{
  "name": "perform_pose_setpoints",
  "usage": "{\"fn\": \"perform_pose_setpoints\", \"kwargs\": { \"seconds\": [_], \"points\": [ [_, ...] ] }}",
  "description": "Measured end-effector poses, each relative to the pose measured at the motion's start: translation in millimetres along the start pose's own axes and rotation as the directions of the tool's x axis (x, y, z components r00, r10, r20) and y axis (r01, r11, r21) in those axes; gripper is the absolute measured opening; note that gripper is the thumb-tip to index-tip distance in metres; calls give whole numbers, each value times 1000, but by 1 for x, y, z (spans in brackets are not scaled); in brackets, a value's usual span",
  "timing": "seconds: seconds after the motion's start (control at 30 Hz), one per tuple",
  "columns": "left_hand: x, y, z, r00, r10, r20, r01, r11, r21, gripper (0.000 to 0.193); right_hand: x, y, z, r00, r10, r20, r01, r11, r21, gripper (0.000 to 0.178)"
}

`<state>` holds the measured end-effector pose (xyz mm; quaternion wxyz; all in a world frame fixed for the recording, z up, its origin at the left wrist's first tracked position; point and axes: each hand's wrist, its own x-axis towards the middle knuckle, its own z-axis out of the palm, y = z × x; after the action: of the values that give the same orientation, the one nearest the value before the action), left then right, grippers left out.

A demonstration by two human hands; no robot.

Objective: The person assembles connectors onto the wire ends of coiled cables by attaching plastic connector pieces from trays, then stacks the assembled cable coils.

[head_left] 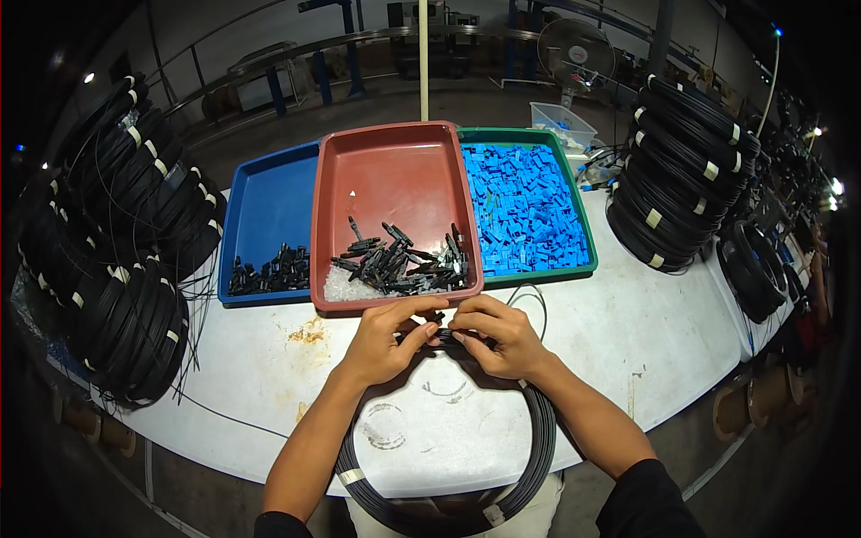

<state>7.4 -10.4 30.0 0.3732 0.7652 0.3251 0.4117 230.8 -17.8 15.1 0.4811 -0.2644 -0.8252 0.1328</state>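
Note:
A coil of thin black cable (542, 435), tied with pale tape, hangs partly over the table's front edge near my body. My left hand (392, 339) is closed, with a small black connector (436, 317) between its thumb and fingers. Close beside it, my right hand (499, 335) pinches the black cable at the top of the coil. The fingertips nearly meet, so where connector and cable join is hidden. Just beyond my hands, a red tray (386, 170) holds black connectors (404, 260) and small clear pieces (348, 285).
A blue tray (269, 193) with black parts stands left, a green tray (585, 224) of blue clips (525, 211) right. Stacked cable coils rise at the left (134, 332) and right (686, 175). A clear bin (560, 125) sits behind on the white table (619, 359).

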Motion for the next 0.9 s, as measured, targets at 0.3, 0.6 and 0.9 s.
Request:
{"fn": "perform_pose_setpoints", "kwargs": {
  "seconds": [0.3,0.6,0.9],
  "points": [
    [-2,-2,-1,999,30,16,-29,998,-47,24,0,0,-1,1000,-4,-9,4,1000,-13,29],
    [-3,-7,-1,999,54,-8,-54,998,-34,25,-1,-1,-2,1000,2,-12,-2,999,-49,25],
    [-2,-3,-1,998,54,-39,-50,994,102,57,-1,2,-1,998,-24,-54,21,999,-44,21]
  ]
}}
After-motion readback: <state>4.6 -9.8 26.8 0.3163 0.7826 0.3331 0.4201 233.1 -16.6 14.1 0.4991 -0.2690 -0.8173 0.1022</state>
